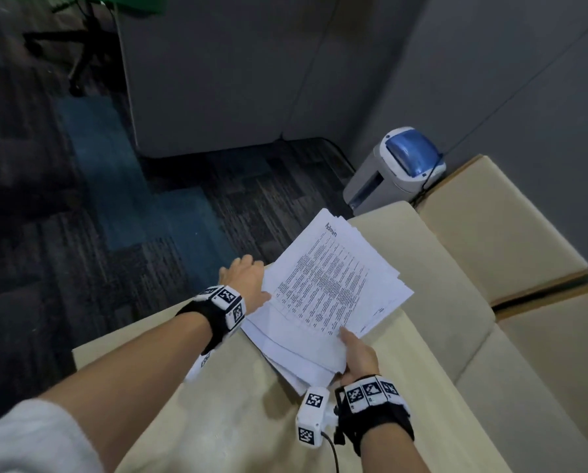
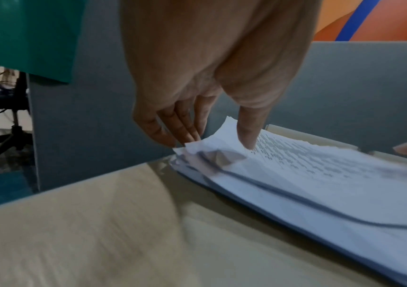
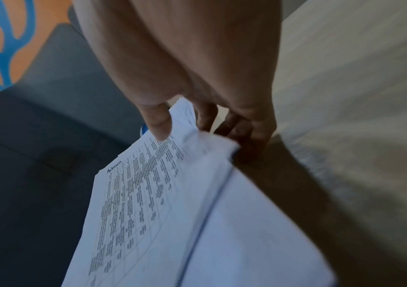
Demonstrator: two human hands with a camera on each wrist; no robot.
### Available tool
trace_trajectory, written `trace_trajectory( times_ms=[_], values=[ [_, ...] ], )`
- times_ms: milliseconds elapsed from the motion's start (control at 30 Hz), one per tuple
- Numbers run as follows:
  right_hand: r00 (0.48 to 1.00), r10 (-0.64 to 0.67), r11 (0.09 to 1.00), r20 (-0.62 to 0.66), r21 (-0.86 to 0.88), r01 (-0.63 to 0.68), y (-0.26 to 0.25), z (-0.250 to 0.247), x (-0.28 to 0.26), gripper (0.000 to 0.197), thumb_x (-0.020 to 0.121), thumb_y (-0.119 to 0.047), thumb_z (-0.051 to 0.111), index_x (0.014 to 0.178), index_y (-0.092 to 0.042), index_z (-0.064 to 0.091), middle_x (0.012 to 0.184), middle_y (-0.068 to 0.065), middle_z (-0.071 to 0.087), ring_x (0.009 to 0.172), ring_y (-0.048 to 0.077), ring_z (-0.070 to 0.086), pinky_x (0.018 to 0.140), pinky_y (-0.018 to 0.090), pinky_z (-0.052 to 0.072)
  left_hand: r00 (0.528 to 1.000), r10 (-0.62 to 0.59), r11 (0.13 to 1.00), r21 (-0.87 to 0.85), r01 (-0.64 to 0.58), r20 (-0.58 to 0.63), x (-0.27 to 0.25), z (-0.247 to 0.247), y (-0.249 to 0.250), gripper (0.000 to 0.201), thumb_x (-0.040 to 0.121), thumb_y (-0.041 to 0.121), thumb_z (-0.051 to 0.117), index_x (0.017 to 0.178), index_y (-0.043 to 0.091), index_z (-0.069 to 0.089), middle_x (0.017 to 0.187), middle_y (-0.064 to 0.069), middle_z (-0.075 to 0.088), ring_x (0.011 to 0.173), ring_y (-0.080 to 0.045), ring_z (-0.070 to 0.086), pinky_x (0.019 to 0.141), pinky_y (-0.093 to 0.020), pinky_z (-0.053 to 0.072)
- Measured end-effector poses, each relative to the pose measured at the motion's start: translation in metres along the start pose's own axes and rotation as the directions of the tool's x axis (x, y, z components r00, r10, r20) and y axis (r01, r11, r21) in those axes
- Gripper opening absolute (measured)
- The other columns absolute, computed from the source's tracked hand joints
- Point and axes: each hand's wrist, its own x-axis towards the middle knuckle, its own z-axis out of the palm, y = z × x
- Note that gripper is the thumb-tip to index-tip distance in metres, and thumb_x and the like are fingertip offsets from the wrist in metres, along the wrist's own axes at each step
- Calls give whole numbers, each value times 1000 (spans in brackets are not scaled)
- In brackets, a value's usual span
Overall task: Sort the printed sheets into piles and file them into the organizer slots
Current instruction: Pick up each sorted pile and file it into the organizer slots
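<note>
A loose stack of printed sheets (image 1: 323,295) sits fanned out on the beige table (image 1: 217,404), partly past its far edge. The top sheet is headed "Admin" (image 3: 115,167). My left hand (image 1: 251,281) is at the stack's left corner. In the left wrist view its thumb (image 2: 249,134) lies on the top sheet and its fingers (image 2: 173,132) meet the curled-up corner, pinching it. My right hand (image 1: 350,343) pinches the near corner, thumb (image 3: 158,124) on top, the other fingers beneath the sheets. No organizer is in view.
A grey machine with a blue lid (image 1: 394,165) stands on the carpet beyond the table. More beige tabletops (image 1: 490,227) adjoin on the right. A grey partition (image 1: 217,80) rises ahead, and an office chair base (image 1: 77,52) is at far left.
</note>
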Motion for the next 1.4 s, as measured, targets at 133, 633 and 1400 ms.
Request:
trace_trajectory(
  times_ms=[133, 633, 1400],
  values=[
    [997, -60, 995, -45, -82, 56, 9, 0, -5, 48, 90, -11, 64, 133, 0, 48, 119, 20, 63, 95, 35, 66, 81, 45, 57, 994, 31, 994, -107, -20, 105, -5, 8, -1, 55, 89, 52, 59, 127, 13, 50, 126, -9, 49, 118, -30, 50, 98, -44, 44],
    [982, 155, 987, 108, 30, -160, 169, -176, -88, 59, 58, 5, 79, 115, 11, 64, 110, 33, 67, 97, 51, 66, 86, 67, 51, 972, 200, 973, -139, -183, 123, -137, 110, 91, 67, 83, 44, 65, 138, 16, 40, 127, -7, 41, 116, -23, 43, 101, -32, 39],
    [744, -564, 634, -359, 389, 668, 172, -361, -213, 31, 86, 6, 54, 111, -9, 65, 114, 11, 71, 110, 29, 65, 96, 41, 50, 891, 439, 285, -923, -258, -114, -317, 100, 255, 83, 55, 5, 90, 125, 20, 48, 123, -8, 61, 110, -15, 63, 90, -32, 56]
  ],
)
